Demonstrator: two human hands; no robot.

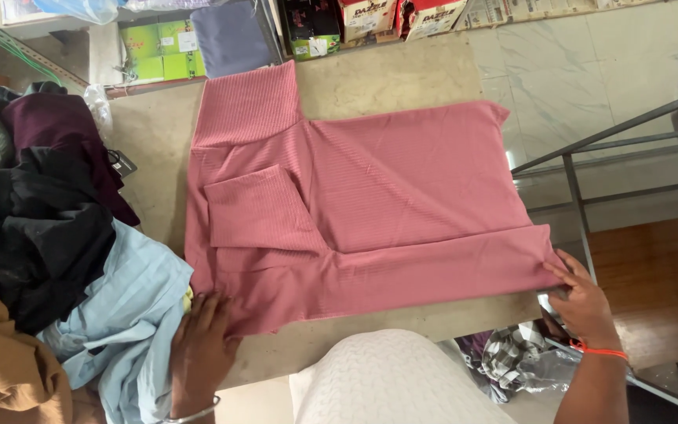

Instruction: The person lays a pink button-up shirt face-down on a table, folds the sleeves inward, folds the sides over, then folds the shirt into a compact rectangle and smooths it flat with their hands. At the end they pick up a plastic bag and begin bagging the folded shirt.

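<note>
1. My white ribbed top (402, 377) fills the near edge of the view, right against the desk (402, 78).
2. My left hand (202, 349) lies flat on the lower left corner of the pink ribbed garment (402, 188), fingers together and pressing, not clamped.
3. My right hand (582, 298) pinches the garment's lower right corner at the desk's edge, fingers closed on the cloth.
4. I judge this a folding step: one sleeve already lies folded across the body. The next move calls for lifting the near edge evenly with both hands.
5. The garment lies spread flat mid-desk, smooth, beside a pile of dark and pale blue clothes (56, 235).
</note>
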